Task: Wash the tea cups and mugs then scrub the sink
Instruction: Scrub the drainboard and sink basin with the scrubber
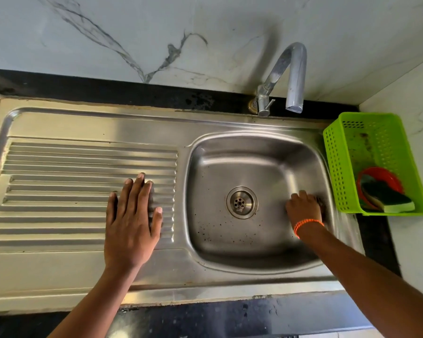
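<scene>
right hand down in the sink bowl

the left hand (132, 220) lies flat, fingers straight and together, on the ribbed drainboard (83, 172). the right hand (304, 207) is curled over a dark scrubber (321, 202) against the right wall of the sink (230, 245), beside the drain (241, 202). a green basket (337, 167) on the worktop (374, 230) holds a sponge (388, 198).

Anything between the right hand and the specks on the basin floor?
Nothing visible. The right hand is already inside the sink, at its right wall; the specks lie on bare steel left of it, below the drain.
</scene>
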Demonstrator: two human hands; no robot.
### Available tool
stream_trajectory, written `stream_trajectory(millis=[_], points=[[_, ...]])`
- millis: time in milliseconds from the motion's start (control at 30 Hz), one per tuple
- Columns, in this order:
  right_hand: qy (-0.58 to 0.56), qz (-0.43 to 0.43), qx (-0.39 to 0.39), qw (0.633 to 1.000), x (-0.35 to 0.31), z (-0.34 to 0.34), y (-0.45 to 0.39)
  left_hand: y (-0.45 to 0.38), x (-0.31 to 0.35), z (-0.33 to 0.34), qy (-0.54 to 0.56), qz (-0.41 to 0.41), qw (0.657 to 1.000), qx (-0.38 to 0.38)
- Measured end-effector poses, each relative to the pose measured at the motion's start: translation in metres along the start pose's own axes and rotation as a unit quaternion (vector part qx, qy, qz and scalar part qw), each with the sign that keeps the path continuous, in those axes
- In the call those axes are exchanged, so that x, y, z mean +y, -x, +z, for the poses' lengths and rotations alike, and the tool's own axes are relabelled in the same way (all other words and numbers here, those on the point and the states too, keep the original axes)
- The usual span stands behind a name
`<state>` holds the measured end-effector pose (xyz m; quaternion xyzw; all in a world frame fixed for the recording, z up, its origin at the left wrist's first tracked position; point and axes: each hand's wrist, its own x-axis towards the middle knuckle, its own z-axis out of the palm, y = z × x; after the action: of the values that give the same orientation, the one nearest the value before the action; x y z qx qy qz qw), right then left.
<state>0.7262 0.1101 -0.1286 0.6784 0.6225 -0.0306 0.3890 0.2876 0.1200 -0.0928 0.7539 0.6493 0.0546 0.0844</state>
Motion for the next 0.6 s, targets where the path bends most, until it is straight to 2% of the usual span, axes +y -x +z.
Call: stream_trajectory(millis=[200, 333, 467, 600], points=[[-0.012, 0.001, -0.124, 0.992, -0.024, 0.011, 0.048, 0.001, 0.001, -0.001, -0.001, 0.0, 1.0, 0.0], [-0.105, -0.001, -0.204, 0.973, -0.047, 0.0, 0.057, 0.002, 0.001, 0.0, 0.001, 0.002, 1.0, 0.007], [-0.191, -0.039, -0.265, 0.944, -0.07, -0.025, 0.053, 0.002, 0.002, 0.001, -0.004, -0.002, 1.0, -0.002], [-0.267, -0.081, -0.284, 0.917, -0.121, -0.054, 0.057, 0.006, 0.003, 0.002, -0.005, -0.006, 1.0, -0.01]])
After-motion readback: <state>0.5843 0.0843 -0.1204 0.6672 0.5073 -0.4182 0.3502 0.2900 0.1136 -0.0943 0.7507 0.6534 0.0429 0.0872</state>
